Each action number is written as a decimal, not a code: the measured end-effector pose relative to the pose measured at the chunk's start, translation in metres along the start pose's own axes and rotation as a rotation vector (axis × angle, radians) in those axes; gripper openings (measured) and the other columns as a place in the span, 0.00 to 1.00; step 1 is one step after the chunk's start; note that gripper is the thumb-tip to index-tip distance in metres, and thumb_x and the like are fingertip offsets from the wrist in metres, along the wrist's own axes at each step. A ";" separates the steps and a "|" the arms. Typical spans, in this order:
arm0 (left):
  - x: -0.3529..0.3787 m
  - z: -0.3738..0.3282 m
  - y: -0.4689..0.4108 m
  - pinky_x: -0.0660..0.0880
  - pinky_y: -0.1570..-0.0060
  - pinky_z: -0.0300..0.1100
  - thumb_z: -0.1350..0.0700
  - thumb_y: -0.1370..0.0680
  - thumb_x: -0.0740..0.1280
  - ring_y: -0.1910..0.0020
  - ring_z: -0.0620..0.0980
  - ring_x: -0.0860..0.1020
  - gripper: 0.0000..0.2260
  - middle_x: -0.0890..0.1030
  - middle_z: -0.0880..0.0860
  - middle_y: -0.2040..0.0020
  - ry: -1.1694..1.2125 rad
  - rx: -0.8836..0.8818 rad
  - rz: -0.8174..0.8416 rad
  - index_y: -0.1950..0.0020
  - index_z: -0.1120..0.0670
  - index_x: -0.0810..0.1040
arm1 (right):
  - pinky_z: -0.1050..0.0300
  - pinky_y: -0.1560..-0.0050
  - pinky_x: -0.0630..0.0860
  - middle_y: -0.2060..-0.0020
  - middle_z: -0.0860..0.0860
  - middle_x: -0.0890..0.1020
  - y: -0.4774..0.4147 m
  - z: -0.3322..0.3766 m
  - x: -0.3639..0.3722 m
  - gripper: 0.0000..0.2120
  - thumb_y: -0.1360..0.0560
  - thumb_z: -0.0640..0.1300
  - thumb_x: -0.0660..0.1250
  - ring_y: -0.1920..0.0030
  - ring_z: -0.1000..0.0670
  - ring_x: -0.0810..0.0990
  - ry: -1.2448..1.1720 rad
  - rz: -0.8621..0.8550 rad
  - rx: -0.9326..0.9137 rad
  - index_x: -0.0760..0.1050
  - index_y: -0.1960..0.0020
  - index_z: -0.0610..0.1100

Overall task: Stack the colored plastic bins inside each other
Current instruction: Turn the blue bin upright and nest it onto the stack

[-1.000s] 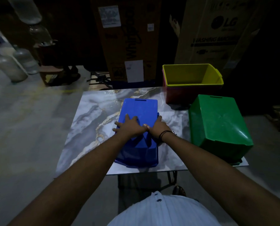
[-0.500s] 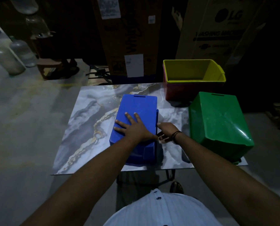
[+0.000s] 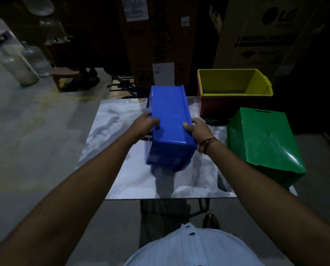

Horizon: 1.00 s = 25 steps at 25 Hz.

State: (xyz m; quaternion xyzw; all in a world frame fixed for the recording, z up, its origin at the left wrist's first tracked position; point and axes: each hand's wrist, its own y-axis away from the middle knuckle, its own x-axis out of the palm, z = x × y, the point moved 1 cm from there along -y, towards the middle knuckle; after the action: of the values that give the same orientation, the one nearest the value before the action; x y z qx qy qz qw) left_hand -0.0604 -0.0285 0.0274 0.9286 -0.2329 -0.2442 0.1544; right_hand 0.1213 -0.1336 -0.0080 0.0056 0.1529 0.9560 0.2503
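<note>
An upside-down blue bin (image 3: 170, 123) is lifted off the marble table (image 3: 118, 143), tilted and slightly blurred. My left hand (image 3: 144, 125) grips its left side and my right hand (image 3: 197, 130) grips its right side. At the back right a yellow bin (image 3: 235, 83) sits open side up, nested inside a red bin (image 3: 214, 110). A green bin (image 3: 264, 141) lies upside down on the table's right edge, close to my right forearm.
Tall cardboard appliance boxes (image 3: 266, 35) stand behind the table. Large water jugs (image 3: 20, 70) and a low wooden stool (image 3: 66, 77) are on the floor at the back left. The table's front edge (image 3: 170, 197) is near my body.
The blue bin lay flat on the table under my palms. Both hands moved to its sides and raised it, tilting it up and away from me.
</note>
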 end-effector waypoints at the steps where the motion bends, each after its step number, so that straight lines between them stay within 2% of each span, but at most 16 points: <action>1: -0.004 0.000 0.001 0.81 0.53 0.52 0.53 0.32 0.69 0.52 0.58 0.82 0.30 0.81 0.59 0.38 0.063 0.011 -0.053 0.30 0.53 0.73 | 0.48 0.50 0.77 0.52 0.42 0.82 0.000 0.017 -0.002 0.05 0.23 0.37 0.68 0.56 0.44 0.80 0.149 0.017 -0.106 0.76 0.47 0.40; 3: -0.008 0.002 0.003 0.80 0.44 0.53 0.51 0.25 0.69 0.43 0.60 0.82 0.28 0.80 0.59 0.33 0.071 0.093 -0.199 0.25 0.52 0.69 | 0.50 0.53 0.76 0.52 0.44 0.81 0.005 0.034 -0.002 0.11 0.23 0.40 0.67 0.56 0.44 0.79 0.595 0.094 -0.303 0.74 0.41 0.42; 5: -0.008 0.006 0.004 0.76 0.37 0.52 0.50 0.18 0.64 0.36 0.59 0.79 0.23 0.78 0.58 0.30 0.034 0.179 -0.328 0.24 0.54 0.67 | 0.47 0.55 0.77 0.47 0.43 0.81 0.015 0.033 0.002 0.13 0.21 0.42 0.64 0.52 0.40 0.79 1.043 0.181 -0.442 0.71 0.37 0.46; 7: -0.008 0.010 0.007 0.74 0.37 0.50 0.48 0.16 0.62 0.33 0.60 0.77 0.23 0.77 0.59 0.29 -0.048 0.209 -0.402 0.23 0.55 0.66 | 0.45 0.57 0.77 0.43 0.44 0.79 0.024 0.019 0.004 0.13 0.20 0.42 0.62 0.50 0.37 0.78 1.286 0.232 -0.528 0.70 0.37 0.48; 8: -0.008 0.015 0.007 0.73 0.37 0.50 0.46 0.17 0.63 0.31 0.61 0.76 0.25 0.75 0.60 0.28 -0.103 0.192 -0.419 0.23 0.55 0.66 | 0.44 0.56 0.77 0.42 0.44 0.78 0.025 0.010 0.002 0.14 0.20 0.42 0.61 0.49 0.37 0.78 1.319 0.229 -0.546 0.70 0.36 0.49; 11: -0.010 0.034 0.002 0.72 0.33 0.57 0.41 0.19 0.63 0.29 0.66 0.72 0.28 0.67 0.62 0.23 -0.333 0.133 -0.409 0.23 0.55 0.68 | 0.49 0.51 0.76 0.40 0.45 0.77 0.028 -0.014 -0.011 0.17 0.21 0.43 0.62 0.46 0.38 0.78 1.299 0.264 -0.556 0.71 0.33 0.50; 12: -0.012 0.040 0.000 0.74 0.35 0.58 0.40 0.20 0.64 0.31 0.66 0.74 0.28 0.70 0.63 0.25 -0.365 0.139 -0.369 0.25 0.56 0.70 | 0.52 0.50 0.73 0.41 0.46 0.77 0.030 -0.022 -0.016 0.17 0.21 0.42 0.63 0.45 0.40 0.78 1.312 0.319 -0.557 0.72 0.33 0.50; 14: -0.016 0.050 -0.003 0.78 0.43 0.53 0.43 0.21 0.65 0.39 0.64 0.80 0.26 0.79 0.63 0.35 -0.412 0.161 -0.288 0.29 0.58 0.73 | 0.51 0.49 0.73 0.43 0.46 0.77 0.033 -0.038 -0.027 0.13 0.21 0.45 0.65 0.44 0.40 0.78 1.360 0.385 -0.532 0.75 0.36 0.51; 15: -0.017 0.053 -0.003 0.78 0.47 0.50 0.46 0.20 0.65 0.41 0.63 0.81 0.23 0.81 0.62 0.38 -0.462 0.155 -0.266 0.30 0.58 0.73 | 0.49 0.46 0.73 0.43 0.47 0.77 0.036 -0.044 -0.033 0.12 0.21 0.51 0.65 0.42 0.40 0.77 1.381 0.350 -0.499 0.76 0.38 0.51; 17: -0.019 0.060 -0.002 0.77 0.53 0.49 0.54 0.20 0.64 0.44 0.62 0.82 0.18 0.82 0.60 0.40 -0.536 0.127 -0.246 0.31 0.56 0.73 | 0.45 0.38 0.69 0.40 0.47 0.77 0.037 -0.053 -0.045 0.23 0.25 0.66 0.63 0.37 0.41 0.73 1.362 0.139 -0.425 0.77 0.40 0.52; 18: -0.021 0.064 -0.001 0.80 0.53 0.51 0.56 0.19 0.63 0.45 0.62 0.82 0.16 0.82 0.60 0.41 -0.549 0.109 -0.235 0.31 0.55 0.73 | 0.43 0.35 0.67 0.36 0.45 0.75 0.039 -0.055 -0.049 0.29 0.27 0.70 0.62 0.34 0.39 0.70 1.287 0.002 -0.379 0.76 0.38 0.51; 20: -0.021 0.073 -0.004 0.83 0.52 0.57 0.58 0.19 0.62 0.47 0.63 0.83 0.15 0.82 0.59 0.41 -0.542 0.076 -0.231 0.33 0.54 0.73 | 0.39 0.29 0.61 0.26 0.39 0.65 0.037 -0.056 -0.052 0.33 0.28 0.67 0.65 0.26 0.35 0.61 1.173 -0.206 -0.265 0.71 0.31 0.47; 22: -0.019 0.078 -0.006 0.83 0.49 0.59 0.60 0.19 0.60 0.46 0.63 0.82 0.14 0.82 0.60 0.40 -0.504 0.059 -0.244 0.33 0.54 0.74 | 0.38 0.27 0.59 0.22 0.37 0.56 0.034 -0.055 -0.051 0.35 0.27 0.61 0.69 0.24 0.33 0.56 1.091 -0.249 -0.116 0.65 0.27 0.45; 25: -0.020 0.083 -0.007 0.80 0.45 0.54 0.60 0.17 0.58 0.43 0.60 0.82 0.14 0.82 0.59 0.39 -0.476 0.084 -0.280 0.34 0.54 0.76 | 0.43 0.29 0.66 0.22 0.37 0.54 0.031 -0.048 -0.049 0.38 0.28 0.58 0.73 0.26 0.33 0.63 0.920 -0.212 -0.081 0.64 0.25 0.44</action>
State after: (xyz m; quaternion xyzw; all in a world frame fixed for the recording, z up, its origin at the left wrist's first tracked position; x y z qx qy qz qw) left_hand -0.1167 -0.0273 -0.0369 0.8738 -0.1419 -0.4646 0.0212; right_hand 0.1454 -0.1972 -0.0412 -0.4439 0.2102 0.8335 0.2530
